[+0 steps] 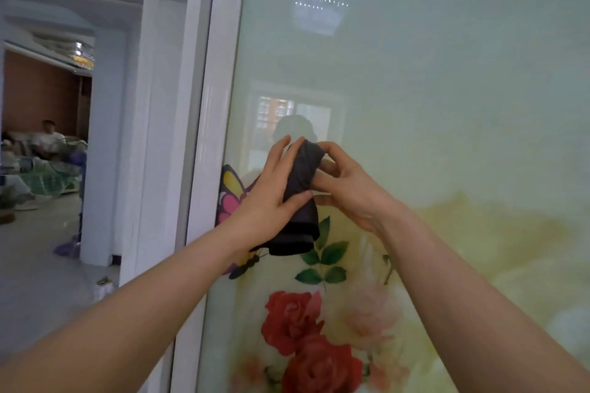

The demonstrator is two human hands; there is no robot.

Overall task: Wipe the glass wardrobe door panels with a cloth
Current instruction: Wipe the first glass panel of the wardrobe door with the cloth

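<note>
Gripping the dark cloth point(301, 198) between left hand point(271, 191) and right hand point(348, 188), both curled round it, she risks dropping it while refolding before the glass panel point(447, 105).

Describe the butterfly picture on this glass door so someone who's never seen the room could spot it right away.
Start at the big glass wardrobe door panel printed with red roses low down. Follow its white frame on the left edge to the level of the left hand holding the dark cloth. The butterfly sits there, the only pink and yellow winged shape.
</note>
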